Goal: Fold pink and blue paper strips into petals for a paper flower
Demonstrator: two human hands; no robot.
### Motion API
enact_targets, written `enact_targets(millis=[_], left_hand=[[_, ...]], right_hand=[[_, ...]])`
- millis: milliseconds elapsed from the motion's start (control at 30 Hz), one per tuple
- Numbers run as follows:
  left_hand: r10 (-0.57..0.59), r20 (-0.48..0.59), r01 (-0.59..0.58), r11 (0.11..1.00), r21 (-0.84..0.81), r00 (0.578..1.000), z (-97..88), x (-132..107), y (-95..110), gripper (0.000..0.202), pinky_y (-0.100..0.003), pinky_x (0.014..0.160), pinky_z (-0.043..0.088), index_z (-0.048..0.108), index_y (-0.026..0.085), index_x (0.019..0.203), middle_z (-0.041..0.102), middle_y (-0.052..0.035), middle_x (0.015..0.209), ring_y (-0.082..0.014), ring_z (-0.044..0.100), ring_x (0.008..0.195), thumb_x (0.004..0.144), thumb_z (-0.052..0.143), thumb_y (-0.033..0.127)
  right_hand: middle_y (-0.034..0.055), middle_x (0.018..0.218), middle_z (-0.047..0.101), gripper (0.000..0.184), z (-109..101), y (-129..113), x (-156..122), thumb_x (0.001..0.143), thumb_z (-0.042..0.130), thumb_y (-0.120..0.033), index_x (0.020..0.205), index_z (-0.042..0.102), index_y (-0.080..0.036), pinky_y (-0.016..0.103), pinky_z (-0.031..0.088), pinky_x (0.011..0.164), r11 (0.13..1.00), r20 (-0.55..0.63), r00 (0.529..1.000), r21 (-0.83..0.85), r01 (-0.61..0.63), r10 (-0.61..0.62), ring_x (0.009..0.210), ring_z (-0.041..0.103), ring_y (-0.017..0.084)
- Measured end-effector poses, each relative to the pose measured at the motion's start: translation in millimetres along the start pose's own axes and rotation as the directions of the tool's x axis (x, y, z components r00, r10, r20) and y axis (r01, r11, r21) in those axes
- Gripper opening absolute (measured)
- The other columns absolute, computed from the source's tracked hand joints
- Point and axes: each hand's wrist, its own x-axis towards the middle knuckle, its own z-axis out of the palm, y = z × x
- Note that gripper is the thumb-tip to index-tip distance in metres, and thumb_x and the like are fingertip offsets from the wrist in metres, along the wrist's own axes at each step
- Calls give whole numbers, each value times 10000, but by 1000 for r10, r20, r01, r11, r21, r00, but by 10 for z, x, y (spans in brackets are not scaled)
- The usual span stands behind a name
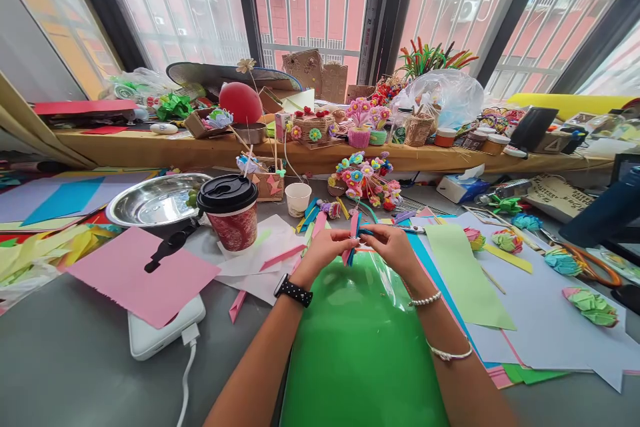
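Observation:
In the middle of the head view, both hands meet over a glossy green rounded surface [370,353]. My left hand [325,255], with a dark watch at the wrist, pinches a small bundle of folded paper strips [354,221] in pink and blue. From the other side, the thumb and fingertips of my right hand [393,247] close on the blue part of the same bundle. Fingers partly hide where the strips meet. Just right of the right hand, scissors [414,230] lie by a light green paper strip [465,273]. Folded pink strips [283,257] rest on white paper left of the left hand.
At left stand a lidded paper cup [229,213] and a steel bowl [133,205]. Pink paper [145,273] overlaps a white power bank [167,330] with a cable. Crumpled paper flowers [593,307] lie on white sheets at right. A small paper cup [299,200] and crocheted flowers [367,173] stand behind.

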Motion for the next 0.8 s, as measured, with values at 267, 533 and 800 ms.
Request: enact_targets(millis=[267,533,800], left_hand=[[-12,-52,9,998,-56,999,46,-8,16,318,-202,493,333,672,96,781,592,-18,604,-103,482,548,604,611,353],[-32,-59,27,996,-85,998,55,-6,-27,275,-213,514,381,668,108,743,624,-32,620,-127,532,574,578,636,325],[-73,-153,54,991,-124,986,115,8,-28,318,-245,558,434,646,114,836,662,-92,772,-191,599,705,585,647,308]], right_hand=[[62,771,688,159,17,-61,-15,711,543,-170,816,662,-163,280,489,620,988,-55,997,-146,45,-53,671,629,176],[70,792,690,165,49,-95,-34,719,531,-148,815,664,-161,285,489,615,944,-27,991,-310,116,-131,684,630,186],[83,786,693,193,167,-103,-63,729,505,-142,841,663,-149,301,490,611,887,-141,970,-447,117,-199,694,636,211]])
